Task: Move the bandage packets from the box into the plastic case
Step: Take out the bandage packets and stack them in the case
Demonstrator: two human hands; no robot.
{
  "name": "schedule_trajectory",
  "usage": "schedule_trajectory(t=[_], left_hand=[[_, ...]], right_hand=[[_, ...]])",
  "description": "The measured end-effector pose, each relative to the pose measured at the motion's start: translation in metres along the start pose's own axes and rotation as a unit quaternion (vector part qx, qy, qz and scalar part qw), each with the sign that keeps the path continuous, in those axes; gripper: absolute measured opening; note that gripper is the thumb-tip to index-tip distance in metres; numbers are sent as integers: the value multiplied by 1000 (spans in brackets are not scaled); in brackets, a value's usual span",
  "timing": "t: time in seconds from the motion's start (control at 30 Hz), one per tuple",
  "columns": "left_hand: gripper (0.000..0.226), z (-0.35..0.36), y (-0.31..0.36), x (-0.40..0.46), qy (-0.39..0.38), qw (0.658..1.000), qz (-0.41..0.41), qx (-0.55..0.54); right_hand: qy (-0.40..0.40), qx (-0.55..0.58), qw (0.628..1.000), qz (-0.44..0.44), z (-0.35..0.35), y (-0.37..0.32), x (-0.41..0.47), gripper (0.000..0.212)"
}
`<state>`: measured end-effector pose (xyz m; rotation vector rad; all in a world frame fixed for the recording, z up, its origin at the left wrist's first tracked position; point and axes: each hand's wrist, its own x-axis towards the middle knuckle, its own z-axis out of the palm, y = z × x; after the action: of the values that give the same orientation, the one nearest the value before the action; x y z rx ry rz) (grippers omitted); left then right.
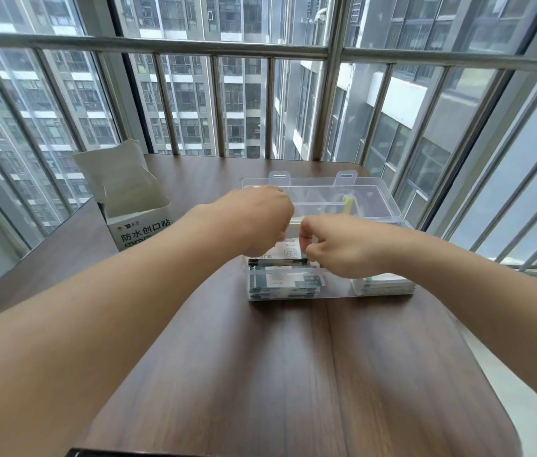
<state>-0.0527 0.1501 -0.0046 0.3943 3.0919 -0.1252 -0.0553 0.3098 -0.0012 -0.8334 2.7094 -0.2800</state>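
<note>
Both hands are over the near left compartment of the clear plastic case (323, 285), which sits on the brown bench (293, 374) with its lid laid open behind; the left hand (257, 219) is curled knuckles-up over the stack of bandage packets (285, 253), its fingertips hidden, so whether its grip holds the stack or only steadies it I cannot tell; the right hand (339, 245) pinches the right end of the top packets between thumb and bent fingers. The stack lies directly under and between the two hands, its long axis running left to right along the case front, with more packets already lying below it in the same compartment; a second pile fills the compartment to the right. The cardboard box (135, 206) stands open, well apart to the left, nearer the left hand; that hand looks best placed to reach it for any packets remaining; its inside is not visible.
</note>
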Motion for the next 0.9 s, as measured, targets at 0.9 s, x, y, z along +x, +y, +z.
schedule_trajectory(t=[0.9], left_hand=[[11,-31,-63,-91,544,815,-40,-198]], right_hand=[[222,216,938,-153,-45,-63,19,6]])
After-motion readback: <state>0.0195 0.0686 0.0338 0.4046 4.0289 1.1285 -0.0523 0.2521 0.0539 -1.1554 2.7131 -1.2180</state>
